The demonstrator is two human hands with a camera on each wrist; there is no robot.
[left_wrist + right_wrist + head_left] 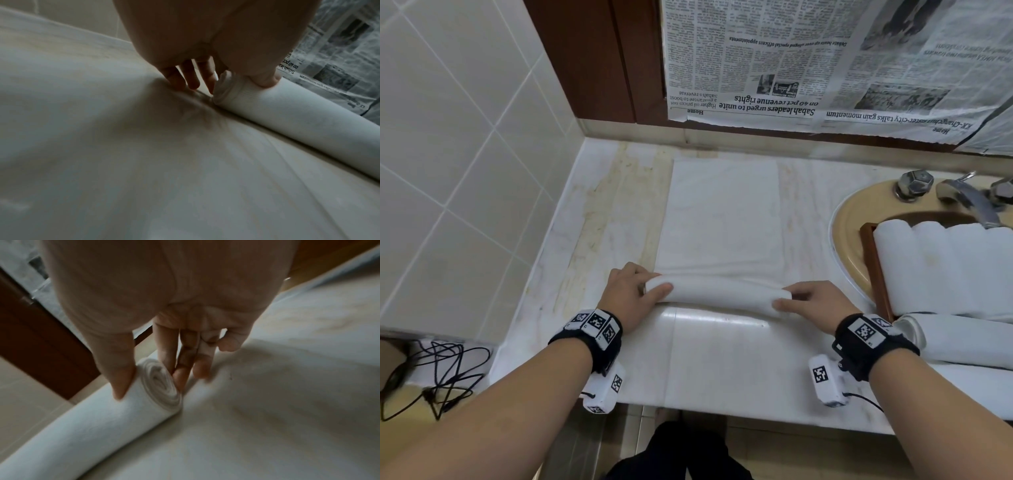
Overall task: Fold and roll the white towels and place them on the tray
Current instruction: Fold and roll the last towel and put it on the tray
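Note:
A white towel (722, 219) lies folded into a long strip on the marble counter (602, 222). Its near end is wound into a roll (722, 296) (298, 123) (92, 423). My left hand (650, 289) (226, 81) pinches the roll's left end, thumb on the near side and fingers behind it. At the right end my right hand (787, 298) (152, 382) holds the roll the same way, beside the spiral end. A wooden tray (868, 260) at the right holds several rolled white towels (945, 263).
The tray rests across a beige sink (846, 219) with a chrome faucet (969, 198). Another rolled towel (969, 342) lies in front of the tray. Newspaper (791, 61) hangs behind the counter, a tiled wall (465, 154) stands to the left, and black cables (438, 377) lie at lower left.

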